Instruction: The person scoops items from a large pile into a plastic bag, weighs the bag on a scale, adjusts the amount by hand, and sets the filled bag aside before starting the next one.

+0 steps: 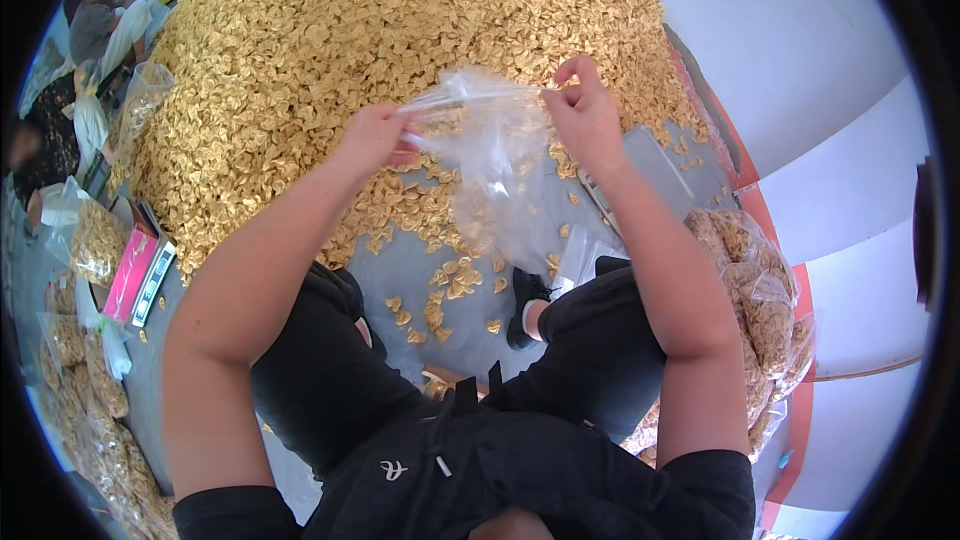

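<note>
A clear plastic bag (499, 172) hangs between my hands, its upper edge stretched sideways. My left hand (384, 136) grips the bag's edge on the left. With thumb and fingertips, my right hand (581, 101) pinches the opposite edge. Through the film the bag looks empty. Behind it rises a large heap of gold-coloured, foil-like pieces (375, 37), and loose gold pieces (457, 277) lie on the grey floor between my legs.
Filled clear bags (757, 292) are stacked at the right by the wall. Beside my right forearm lies a flat grey device (656, 165). More filled bags (90, 397), a pink box (131, 274) and a scale (154, 285) stand at the left. Two people (94, 30) sit beyond.
</note>
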A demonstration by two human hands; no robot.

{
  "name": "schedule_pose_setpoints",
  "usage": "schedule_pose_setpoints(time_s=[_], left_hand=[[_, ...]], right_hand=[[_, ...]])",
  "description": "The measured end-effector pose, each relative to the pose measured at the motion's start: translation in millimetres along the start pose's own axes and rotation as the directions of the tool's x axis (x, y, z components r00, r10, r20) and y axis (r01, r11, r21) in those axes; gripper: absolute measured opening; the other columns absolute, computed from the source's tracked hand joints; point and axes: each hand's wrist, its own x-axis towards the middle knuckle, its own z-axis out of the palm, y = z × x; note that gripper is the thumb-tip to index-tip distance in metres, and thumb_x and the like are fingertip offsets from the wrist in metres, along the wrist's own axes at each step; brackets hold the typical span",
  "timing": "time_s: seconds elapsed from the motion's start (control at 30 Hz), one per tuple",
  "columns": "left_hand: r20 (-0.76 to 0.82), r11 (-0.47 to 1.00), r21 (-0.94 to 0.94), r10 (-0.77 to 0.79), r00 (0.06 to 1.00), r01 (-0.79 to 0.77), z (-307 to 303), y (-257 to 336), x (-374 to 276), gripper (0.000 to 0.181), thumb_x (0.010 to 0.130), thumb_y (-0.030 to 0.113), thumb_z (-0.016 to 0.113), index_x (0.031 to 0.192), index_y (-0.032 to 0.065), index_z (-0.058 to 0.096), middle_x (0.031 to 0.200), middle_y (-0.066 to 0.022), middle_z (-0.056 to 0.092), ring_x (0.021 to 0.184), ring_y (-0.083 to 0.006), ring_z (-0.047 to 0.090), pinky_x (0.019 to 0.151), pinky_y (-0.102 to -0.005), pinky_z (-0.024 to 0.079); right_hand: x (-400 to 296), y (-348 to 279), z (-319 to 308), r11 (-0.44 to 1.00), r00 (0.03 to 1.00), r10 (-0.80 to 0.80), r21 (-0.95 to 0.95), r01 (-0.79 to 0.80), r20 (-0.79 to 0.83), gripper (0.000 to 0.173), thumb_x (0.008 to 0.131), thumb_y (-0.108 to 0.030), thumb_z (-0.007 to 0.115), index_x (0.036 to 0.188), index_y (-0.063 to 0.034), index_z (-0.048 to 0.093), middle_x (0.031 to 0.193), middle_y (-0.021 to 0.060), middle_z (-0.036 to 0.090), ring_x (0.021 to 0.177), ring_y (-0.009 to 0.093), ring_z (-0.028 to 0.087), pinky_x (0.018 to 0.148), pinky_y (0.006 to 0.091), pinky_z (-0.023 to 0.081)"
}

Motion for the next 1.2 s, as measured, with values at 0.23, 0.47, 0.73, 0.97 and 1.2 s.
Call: schedule_pose_setpoints(time_s=[0.23,0.47,0.73,0.97,1.2], left_hand=[[-0.057,0.985,-0.041,0.166,0.984,-0.169,39.0,13.8,-25.8,0.025,0.098,0.015,0.044,0.114,0.0027,0.059,0.088,-0.0089,0.064,0.078,-0.0147,0.063,0.06,-0.0275,0.053],[-0.199,0.812,0.058,0.579,0.791,-0.58,53.9,13.0,-53.9,0.027,0.095,0.016,0.049,0.119,0.0052,0.058,0.093,-0.011,0.064,0.084,-0.02,0.062,0.075,-0.0324,0.051],[0.34,0.605,0.119,0.72,0.605,-0.787,106.8,20.7,-150.4,0.035,0.089,0.015,0.054,0.123,0.0077,0.055,0.102,-0.0149,0.061,0.09,-0.0356,0.061,0.079,-0.0441,0.049],[0.143,0.513,0.13,0.837,0.528,-0.848,135.9,-18.3,-158.4,0.036,0.091,0.018,0.055,0.127,0.0113,0.053,0.097,-0.0123,0.063,0.08,-0.0344,0.062,0.066,-0.0425,0.051],[0.178,0.608,0.068,0.772,0.61,-0.791,167.4,-19.1,-154.4,0.038,0.088,0.016,0.056,0.126,0.0155,0.053,0.096,-0.0114,0.06,0.079,-0.0346,0.062,0.067,-0.0437,0.05]], right_hand=[[-20.2,-48.5,41.1,0.633,0.676,-0.736,-0.345,0.693,0.009,0.014,0.081,-0.008,0.059,0.093,-0.0076,0.051,0.089,0.0147,0.062,0.077,0.03,0.062,0.063,0.0381,0.049],[-44.1,-34.0,98.8,0.872,0.876,-0.018,0.436,-0.223,0.483,0.017,0.087,-0.011,0.056,0.103,-0.0058,0.056,0.101,0.0082,0.062,0.091,0.016,0.062,0.076,0.0273,0.05],[-25.0,-9.0,73.8,0.774,0.874,0.02,0.545,-0.32,0.485,0.025,0.091,-0.02,0.055,0.112,-0.0063,0.055,0.112,0.0097,0.059,0.102,0.018,0.058,0.086,0.0314,0.047],[6.4,19.3,22.0,0.548,0.944,0.155,0.77,-0.327,0.29,0.031,0.093,-0.025,0.053,0.117,-0.0055,0.054,0.118,0.0117,0.057,0.108,0.021,0.055,0.093,0.0373,0.044],[15.4,98.5,-75.2,0.444,0.946,0.304,0.862,-0.246,0.114,0.036,0.095,-0.029,0.051,0.121,-0.0047,0.053,0.123,0.0137,0.055,0.115,0.025,0.052,0.1,0.0432,0.04]])
